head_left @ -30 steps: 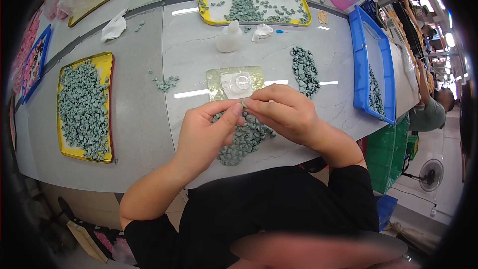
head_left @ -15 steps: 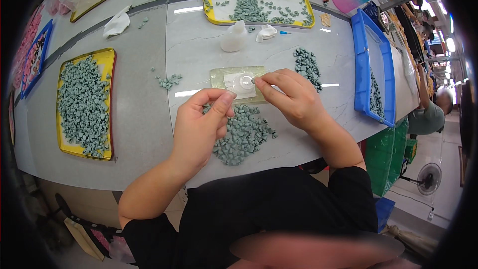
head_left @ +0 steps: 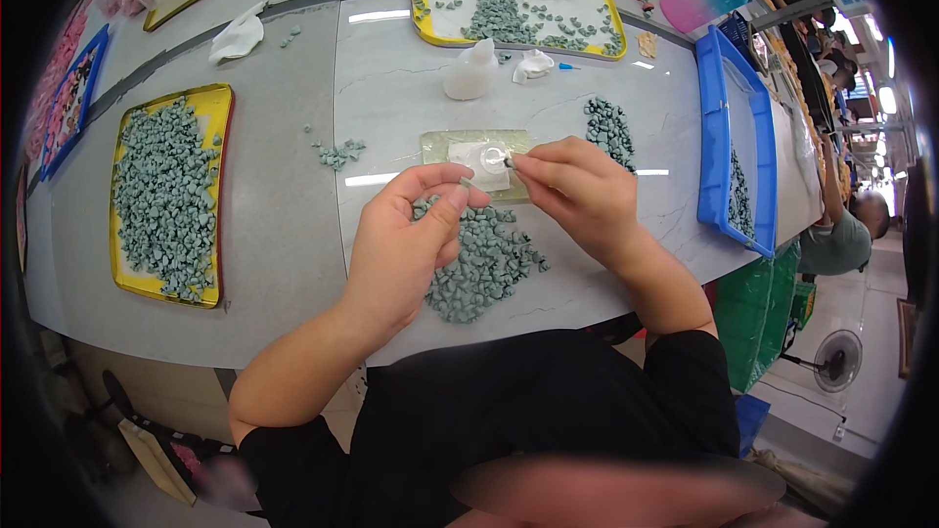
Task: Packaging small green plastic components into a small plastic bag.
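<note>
My left hand (head_left: 406, 240) is closed, thumb and fingertips pinching a small grey-green piece (head_left: 467, 182). Opposite it, my right hand (head_left: 587, 191) pinches another small greenish piece (head_left: 509, 163), partly covered by its fingers. That piece is beside a small transparent round dish (head_left: 493, 157), which sits with a white sheet (head_left: 462, 153) on a pale green rectangular pad (head_left: 434, 145). Below the pad, between my forearms, lies a loose pile of small grey-green pieces (head_left: 479, 269). Their exact kind is too small to make out.
Left stands a yellow-rimmed tray (head_left: 224, 205) heaped with green pieces; another yellow-rimmed tray (head_left: 419, 24) is at the back. Beyond the pad are a white squeeze bottle (head_left: 470, 73), a crumpled white tissue (head_left: 533, 66) and a blue-tipped piece (head_left: 568, 66). A blue bin (head_left: 714, 152) stands right.
The view has shifted slightly, so the table things sit a little further right. My left fingertips have straightened, and the green piece in them now shows. My right hand keeps its pinch by the dish.
</note>
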Tool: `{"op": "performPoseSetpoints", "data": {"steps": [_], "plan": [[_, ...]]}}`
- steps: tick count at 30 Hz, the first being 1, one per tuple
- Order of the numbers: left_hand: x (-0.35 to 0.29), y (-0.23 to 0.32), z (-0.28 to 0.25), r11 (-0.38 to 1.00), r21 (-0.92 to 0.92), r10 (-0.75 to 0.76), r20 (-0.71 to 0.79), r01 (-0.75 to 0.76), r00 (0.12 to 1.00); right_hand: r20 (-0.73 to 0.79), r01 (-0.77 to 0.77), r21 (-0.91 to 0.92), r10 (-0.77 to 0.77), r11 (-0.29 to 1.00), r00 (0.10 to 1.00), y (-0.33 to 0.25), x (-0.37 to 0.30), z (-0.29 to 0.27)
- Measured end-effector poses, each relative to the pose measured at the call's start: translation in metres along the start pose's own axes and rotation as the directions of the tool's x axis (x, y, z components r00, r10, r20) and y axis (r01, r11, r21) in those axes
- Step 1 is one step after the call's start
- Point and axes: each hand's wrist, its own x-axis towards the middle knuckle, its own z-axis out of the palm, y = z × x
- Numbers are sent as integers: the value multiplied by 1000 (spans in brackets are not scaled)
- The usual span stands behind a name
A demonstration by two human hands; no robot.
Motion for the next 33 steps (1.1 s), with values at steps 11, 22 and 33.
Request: {"op": "performPoseSetpoints", "data": {"steps": [11,22,33], "plan": [[-1,-6,-4,999,-42,-26,163,34,986,486,-646,763,651,10,584,-19,3,-2],[-3,-3,2,959,-156,-185,286,236,940,-100,-185,423,249,887,963,-19,-1,7],[-5,-7,7,966,-110,-195,292,235,936,-145,122,182,-96,976,985,-20,-2,0]]}}
